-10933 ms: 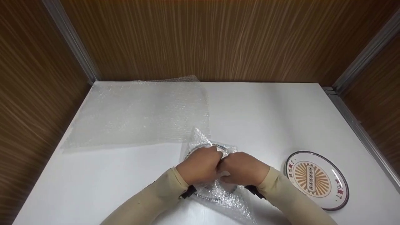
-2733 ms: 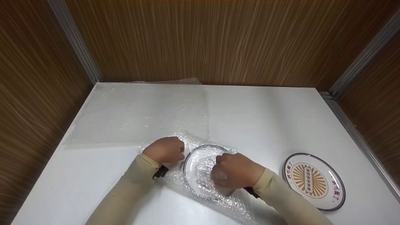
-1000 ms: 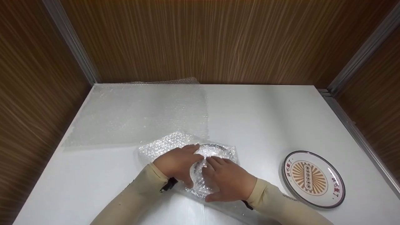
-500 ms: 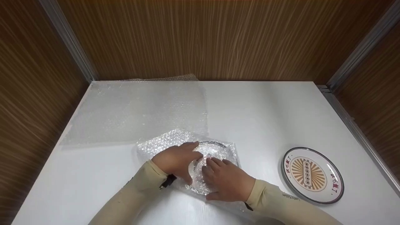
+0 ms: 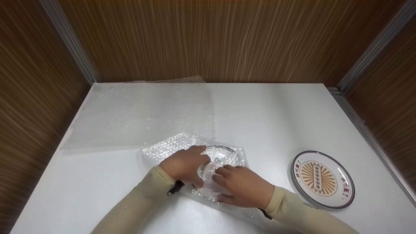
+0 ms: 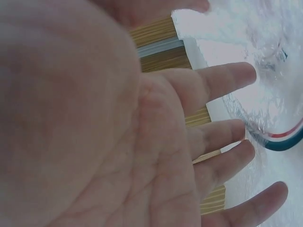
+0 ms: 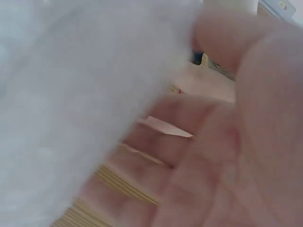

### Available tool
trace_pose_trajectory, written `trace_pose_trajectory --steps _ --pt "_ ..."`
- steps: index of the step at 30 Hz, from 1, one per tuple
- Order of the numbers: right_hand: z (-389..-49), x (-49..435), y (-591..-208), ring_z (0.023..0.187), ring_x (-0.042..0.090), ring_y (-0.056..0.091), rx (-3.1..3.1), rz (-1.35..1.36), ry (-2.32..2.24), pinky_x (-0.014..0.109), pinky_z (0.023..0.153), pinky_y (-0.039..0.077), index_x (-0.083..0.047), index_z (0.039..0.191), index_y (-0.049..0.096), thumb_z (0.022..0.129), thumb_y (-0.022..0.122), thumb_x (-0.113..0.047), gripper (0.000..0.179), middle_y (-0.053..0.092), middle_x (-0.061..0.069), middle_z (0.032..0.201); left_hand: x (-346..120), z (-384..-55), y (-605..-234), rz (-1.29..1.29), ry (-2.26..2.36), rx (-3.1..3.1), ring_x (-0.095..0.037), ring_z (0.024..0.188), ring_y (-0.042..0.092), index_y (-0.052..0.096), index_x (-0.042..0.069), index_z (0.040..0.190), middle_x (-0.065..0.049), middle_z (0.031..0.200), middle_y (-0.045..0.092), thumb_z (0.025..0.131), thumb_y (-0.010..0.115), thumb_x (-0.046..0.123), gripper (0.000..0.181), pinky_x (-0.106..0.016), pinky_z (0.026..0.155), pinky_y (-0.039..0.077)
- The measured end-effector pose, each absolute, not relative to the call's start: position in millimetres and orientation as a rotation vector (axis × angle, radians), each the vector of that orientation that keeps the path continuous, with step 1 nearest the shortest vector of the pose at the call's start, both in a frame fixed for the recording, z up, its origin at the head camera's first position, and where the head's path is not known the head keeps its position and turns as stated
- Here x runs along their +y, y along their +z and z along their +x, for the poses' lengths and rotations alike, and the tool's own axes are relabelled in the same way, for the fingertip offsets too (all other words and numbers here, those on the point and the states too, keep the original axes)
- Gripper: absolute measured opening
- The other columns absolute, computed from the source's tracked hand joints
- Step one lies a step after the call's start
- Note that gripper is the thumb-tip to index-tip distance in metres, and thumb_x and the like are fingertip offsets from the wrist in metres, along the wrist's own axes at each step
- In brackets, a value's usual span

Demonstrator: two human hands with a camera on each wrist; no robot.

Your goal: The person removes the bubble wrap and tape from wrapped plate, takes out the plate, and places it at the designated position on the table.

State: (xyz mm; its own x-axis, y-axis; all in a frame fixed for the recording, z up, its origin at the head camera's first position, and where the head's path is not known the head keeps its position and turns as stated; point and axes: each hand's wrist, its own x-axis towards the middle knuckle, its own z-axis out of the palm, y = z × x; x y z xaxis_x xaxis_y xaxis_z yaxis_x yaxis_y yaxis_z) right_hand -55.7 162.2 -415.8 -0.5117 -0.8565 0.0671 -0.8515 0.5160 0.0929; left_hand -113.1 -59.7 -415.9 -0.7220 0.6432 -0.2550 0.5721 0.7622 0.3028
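Observation:
In the head view, a dark-rimmed plate [image 5: 223, 148] lies under a layer of bubble wrap [image 5: 177, 143] near the table's front. My left hand [image 5: 187, 164] rests on the wrap over the plate's left side, thumb spread from the fingers. Across from it, my right hand [image 5: 245, 187] touches the wrap on the plate's lower right, its fingers gently bent and the thumb apart. The left wrist view shows the loosely extended fingers [image 6: 227, 80] beside the plate's teal rim [image 6: 284, 143]. Blurred wrap [image 7: 80, 118] covers my right fingertips in the right wrist view.
A second plate [image 5: 345, 197] with an orange sunburst lies face up at the right, near my right forearm. Flat bubble wrap sheets [image 5: 139, 113] spread over the back left of the white table [image 5: 269, 123]. Wood-grain panels [image 5: 208, 39] enclose the back and sides.
Earlier both hands gripped the wrap together; then the left moved left and both came down flat on it. Over the last half second, my right hand has shifted slightly right, its fingers bending more.

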Motion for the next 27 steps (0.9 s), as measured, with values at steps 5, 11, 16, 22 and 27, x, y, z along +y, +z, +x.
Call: trace_pose_trajectory --steps 5,11,16,22,27 --pt "-50.5 166.2 -418.4 0.081 0.014 0.059 -2.464 1.502 -0.016 0.03 0.068 0.054 -0.016 0.102 0.072 0.091 0.076 -0.045 0.032 0.064 -0.004 0.095 -59.5 -113.1 -416.6 0.94 0.307 2.627 -0.035 0.139 0.049 0.068 0.013 0.109 -0.017 0.158 0.044 0.069 0.092 0.033 0.05 -0.047 0.098 0.054" --pt "-43.3 174.8 -417.9 0.084 0.017 0.056 -2.348 1.465 0.0 0.032 0.081 0.049 -0.015 0.11 0.072 0.091 0.078 -0.032 0.026 0.06 -0.005 0.092 -59.3 -112.5 -415.7 0.928 0.352 2.625 -0.037 0.14 0.047 0.069 0.012 0.117 -0.018 0.157 0.044 0.069 0.092 0.031 0.057 -0.05 0.102 0.051" --pt "-36.2 185.5 -420.4 0.082 0.018 0.058 -2.274 1.435 0.094 0.033 0.08 0.046 -0.009 0.13 0.065 0.097 0.063 -0.019 0.035 0.062 -0.004 0.091 -59.5 -111.8 -416.4 0.928 0.364 2.626 -0.036 0.142 0.046 0.068 0.011 0.118 -0.018 0.157 0.045 0.069 0.092 0.03 0.058 -0.051 0.104 0.05" --pt "-32.7 198.8 -424.6 0.066 0.011 0.055 -2.121 1.437 0.222 0.028 0.067 0.052 -0.004 0.129 0.064 0.104 0.046 -0.018 0.034 0.058 -0.007 0.076 -59.8 -112.2 -416.9 0.935 0.378 2.621 -0.036 0.141 0.046 0.068 0.012 0.119 -0.018 0.158 0.043 0.068 0.091 0.029 0.059 -0.053 0.103 0.05" --pt "-30.9 207.2 -426.4 0.06 0.009 0.051 -2.074 1.457 0.2 0.026 0.059 0.05 -0.003 0.132 0.064 0.1 0.042 -0.008 0.04 0.056 -0.009 0.069 -60.5 -111.4 -416.7 0.92 0.39 2.609 -0.036 0.14 0.047 0.067 0.012 0.121 -0.018 0.157 0.043 0.068 0.092 0.03 0.06 -0.053 0.104 0.049"
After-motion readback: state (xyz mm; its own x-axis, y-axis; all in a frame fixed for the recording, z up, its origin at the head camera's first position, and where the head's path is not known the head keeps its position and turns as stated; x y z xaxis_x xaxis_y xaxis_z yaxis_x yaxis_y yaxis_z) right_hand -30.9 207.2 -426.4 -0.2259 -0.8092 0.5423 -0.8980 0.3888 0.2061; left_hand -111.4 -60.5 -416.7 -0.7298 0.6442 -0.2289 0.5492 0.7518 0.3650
